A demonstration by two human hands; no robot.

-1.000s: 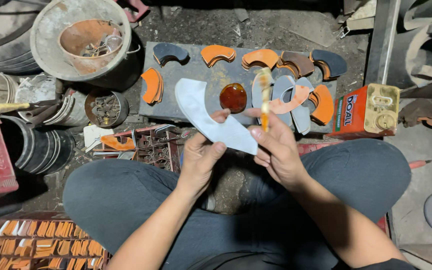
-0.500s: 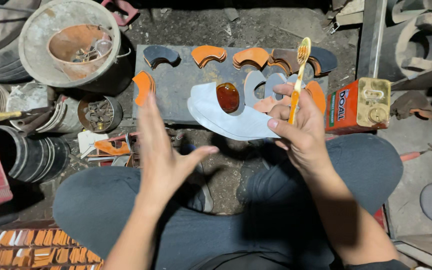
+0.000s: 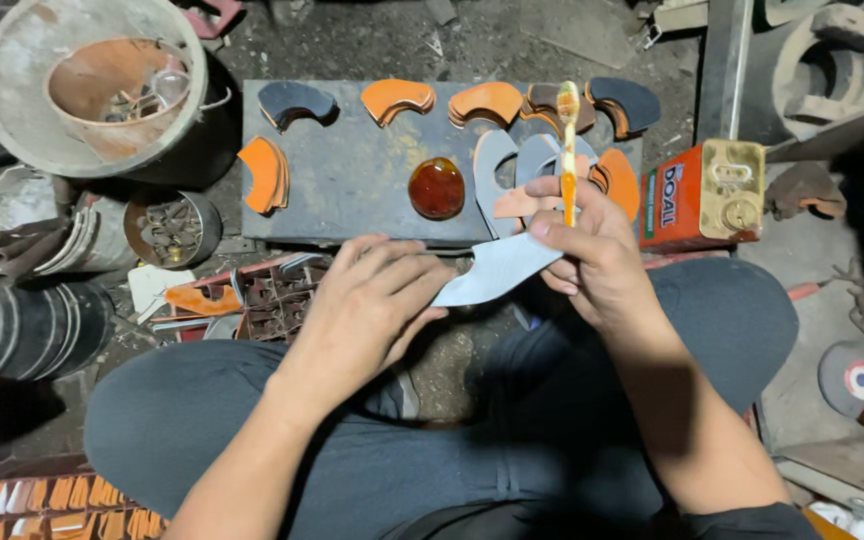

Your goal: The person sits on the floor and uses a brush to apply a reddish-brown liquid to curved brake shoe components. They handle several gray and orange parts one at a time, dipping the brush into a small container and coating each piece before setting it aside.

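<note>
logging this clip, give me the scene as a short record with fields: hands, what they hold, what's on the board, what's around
left hand: fingers on the near end of a pale grey sole-shaped piece
right hand: grips the piece's far end and an orange brush, upright
board: grey slab with curved orange and dark cut pieces and a glossy amber blob
right of board: orange tin
left of board: pale tub holding an orange bowl
posture: seated, cross-legged

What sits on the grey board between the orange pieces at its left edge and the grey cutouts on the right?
In the head view, a glossy amber blob lies there on the grey board; otherwise that stretch is bare.
</note>
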